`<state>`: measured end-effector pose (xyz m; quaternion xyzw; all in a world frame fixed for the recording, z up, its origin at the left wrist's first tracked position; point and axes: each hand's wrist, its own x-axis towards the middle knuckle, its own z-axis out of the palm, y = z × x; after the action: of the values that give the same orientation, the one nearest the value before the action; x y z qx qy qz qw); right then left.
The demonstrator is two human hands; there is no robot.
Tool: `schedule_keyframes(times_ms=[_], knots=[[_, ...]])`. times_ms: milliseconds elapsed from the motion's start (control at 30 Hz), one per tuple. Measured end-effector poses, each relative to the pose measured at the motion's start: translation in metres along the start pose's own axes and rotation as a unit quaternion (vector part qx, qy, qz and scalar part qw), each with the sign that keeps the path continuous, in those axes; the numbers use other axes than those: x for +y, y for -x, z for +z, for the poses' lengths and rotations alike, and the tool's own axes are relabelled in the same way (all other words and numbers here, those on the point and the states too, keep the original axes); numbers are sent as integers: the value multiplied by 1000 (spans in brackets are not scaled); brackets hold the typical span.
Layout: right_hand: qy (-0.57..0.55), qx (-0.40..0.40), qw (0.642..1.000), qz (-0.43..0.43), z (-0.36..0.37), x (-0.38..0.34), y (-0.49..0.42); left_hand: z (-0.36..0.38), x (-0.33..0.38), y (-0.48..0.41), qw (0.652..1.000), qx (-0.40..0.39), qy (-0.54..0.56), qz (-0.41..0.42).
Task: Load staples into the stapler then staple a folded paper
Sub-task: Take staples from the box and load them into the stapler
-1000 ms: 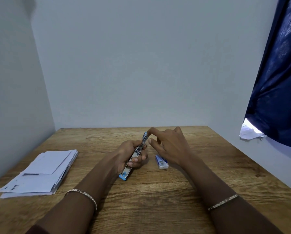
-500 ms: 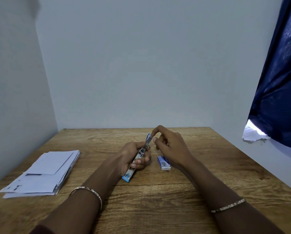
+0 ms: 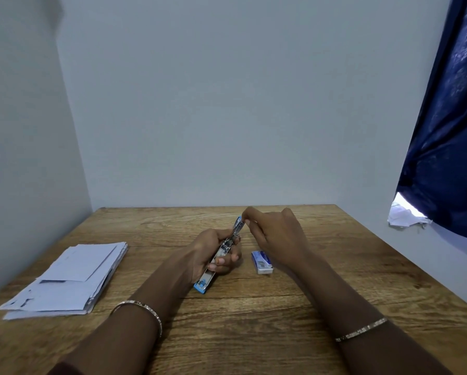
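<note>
A small blue and metal stapler (image 3: 221, 253) lies lengthwise in my left hand (image 3: 213, 251), its blue rear end resting near the table and its front end raised. My left fingers are wrapped around its middle. The thumb and forefinger of my right hand (image 3: 274, 235) pinch the stapler's raised far tip. A small blue and white staple box (image 3: 262, 263) lies on the wooden table (image 3: 254, 320) just right of the stapler, under my right wrist. A stack of white folded papers (image 3: 70, 280) sits at the table's left side.
Grey walls close in the table at the back and left. A dark blue curtain (image 3: 448, 131) hangs at the right, with crumpled white paper (image 3: 405, 216) below its lower edge. I wear a thin bracelet on each wrist.
The view has shifted slightly, so things sit a little further right in frame. My right fingertips stay pinched at the stapler's far tip; the left hand keeps its hold.
</note>
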<state>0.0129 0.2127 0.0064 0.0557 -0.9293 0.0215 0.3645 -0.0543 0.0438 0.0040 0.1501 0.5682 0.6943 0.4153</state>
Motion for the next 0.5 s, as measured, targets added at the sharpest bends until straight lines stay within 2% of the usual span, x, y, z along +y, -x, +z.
schedule_keyframes(times_ms=[133,267,400,500], knots=[[3,-6,1000,-11,2,2,-2,-3,1,0,1000,-11,3,-6],[-41,-10,999,12,3,4,-1,-7,0,-3,1000,-17,10,-4],[13,-7,1000,-6,1,2,-1,-8,-1,-4,1000,-21,0,-5],[-12,-21,1000,-13,0,-1,-2,-8,-1,-4,1000,-17,2,-4]])
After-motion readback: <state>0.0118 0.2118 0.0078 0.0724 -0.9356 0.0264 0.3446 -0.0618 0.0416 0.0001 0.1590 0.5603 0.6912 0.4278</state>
